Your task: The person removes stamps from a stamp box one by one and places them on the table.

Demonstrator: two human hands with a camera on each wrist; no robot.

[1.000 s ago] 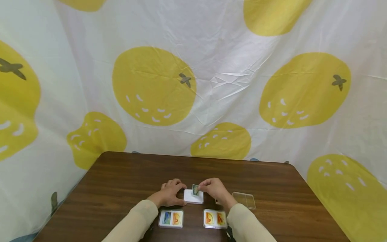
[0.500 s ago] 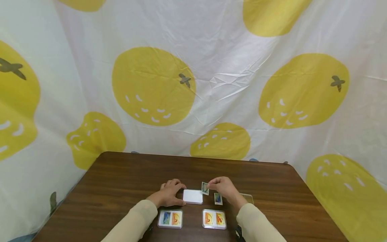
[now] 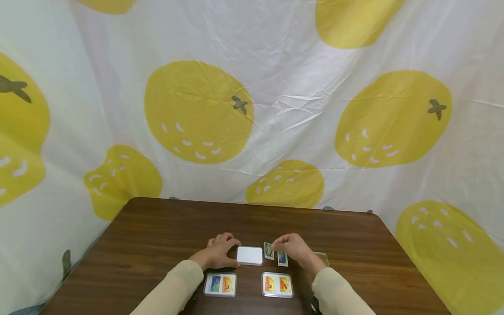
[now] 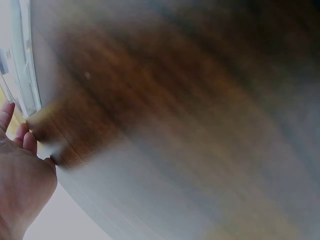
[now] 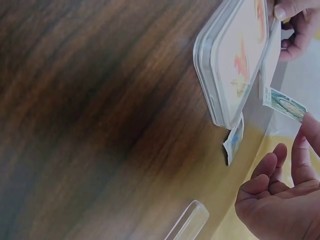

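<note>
My right hand (image 3: 292,247) pinches a green postage stamp (image 5: 286,104) by its edge between thumb and fingertip, just right of a flat white case (image 3: 250,255). In the right wrist view the stamp hangs tilted from the fingertips. A blue stamp (image 3: 282,259) lies on the table below that hand. My left hand (image 3: 218,253) holds the white case at its left side, thumb at the near corner and fingers at the far one. In the left wrist view only part of this hand (image 4: 22,180) shows at the left edge.
Two clear cases stand nearer the person: the left one (image 3: 220,285) contains a blue and an orange stamp, the right one (image 3: 277,285) two orange stamps. A transparent lid (image 3: 323,257) lies partly behind my right forearm. A lemon-print cloth (image 3: 287,183) hangs behind the table (image 3: 165,218).
My right hand has moved right with the green stamp, off the white case, then lowered it beside the blue stamp, which has come into view. The left hand stays put.
</note>
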